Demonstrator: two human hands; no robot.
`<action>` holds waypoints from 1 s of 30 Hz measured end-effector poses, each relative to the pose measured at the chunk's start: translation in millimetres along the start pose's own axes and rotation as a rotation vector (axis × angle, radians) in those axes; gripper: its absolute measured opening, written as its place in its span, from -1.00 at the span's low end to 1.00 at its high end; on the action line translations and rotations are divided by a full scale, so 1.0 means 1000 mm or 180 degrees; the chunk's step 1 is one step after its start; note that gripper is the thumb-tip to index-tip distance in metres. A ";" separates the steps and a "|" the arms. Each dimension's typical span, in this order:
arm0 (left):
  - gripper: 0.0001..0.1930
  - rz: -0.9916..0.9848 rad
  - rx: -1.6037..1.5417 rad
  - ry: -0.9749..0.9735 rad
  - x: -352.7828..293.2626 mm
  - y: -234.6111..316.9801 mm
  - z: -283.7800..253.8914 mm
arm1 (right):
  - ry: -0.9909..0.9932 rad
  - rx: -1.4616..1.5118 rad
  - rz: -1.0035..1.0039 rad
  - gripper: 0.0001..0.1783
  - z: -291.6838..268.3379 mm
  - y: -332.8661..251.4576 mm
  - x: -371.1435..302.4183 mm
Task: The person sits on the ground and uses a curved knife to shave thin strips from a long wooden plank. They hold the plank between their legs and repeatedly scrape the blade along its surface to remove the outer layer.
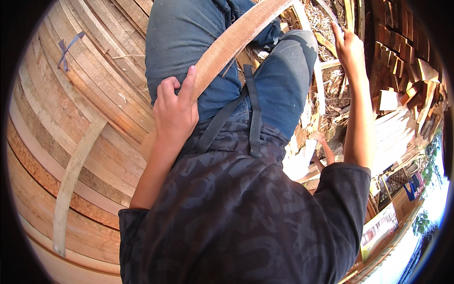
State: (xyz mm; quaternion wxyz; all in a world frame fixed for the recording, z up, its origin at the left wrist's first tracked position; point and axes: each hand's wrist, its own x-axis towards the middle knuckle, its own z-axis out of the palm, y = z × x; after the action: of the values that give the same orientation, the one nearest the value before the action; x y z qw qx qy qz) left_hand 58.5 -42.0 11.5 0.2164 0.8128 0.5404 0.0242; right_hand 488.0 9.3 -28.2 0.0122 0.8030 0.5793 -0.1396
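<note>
L grip (176,111): closed on the near end of a curved wooden plank (236,42). Thumb lies on the upper face, pointing fwd; the other fingers curl at the plank's L edge, fingertips hidden.

Plank position: runs diag. from the L grip, over the L thigh, then up & R to the top edge of the view; far end is out of frame. Upper face is reddish-brown w/ visible grain; R edge is paler, w/ a thin loose splinter along it.

R grip (350,49): raised fwd & to the R, apart from the plank. Fingers curled, thumb extended fwd. A thin pale strip (327,10) runs from approx. the thumb tip to the top edge of the view. Cannot tell whether the fingers pinch it; palm side is hidden.

Clothing: blue jeans (283,90), dk. patterned shirt (246,222). Two dk. straps (254,113) hang fwd from the waist, over the jeans.

L side: long boards (94,236) lie side by side. On them: a bent grey-brown slat (67,184), set crosswise, & a round pole (104,104), approx. parallel to the boards, w/ a dk. band (65,49) at its far end.

R side: wood shavings (336,80) & offcuts lie beyond the R knee. Farther R, cut wood pieces (390,100) are piled, partly in shadow.
</note>
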 end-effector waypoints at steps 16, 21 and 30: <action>-0.32 0.0037 0.0007 -0.0011 0.002 -0.001 -0.004 | 0.0392 -0.0078 -0.0177 -0.30 0.014 -0.007 0.009; -0.33 -0.0022 -0.0202 0.0282 -0.009 -0.007 0.004 | 0.0337 0.1454 -0.0064 -0.43 0.022 -0.057 -0.033; -0.27 0.0305 -0.0394 0.0674 -0.012 -0.013 0.013 | 0.0420 0.5625 0.1111 -0.65 0.041 -0.184 -0.051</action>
State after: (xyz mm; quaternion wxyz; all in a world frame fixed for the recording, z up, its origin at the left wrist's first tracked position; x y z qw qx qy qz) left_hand 45.7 -53.1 -2.5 0.2065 0.8156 0.5182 0.1535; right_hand 292.7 14.9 -28.7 -0.6213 0.6026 0.1303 -0.4836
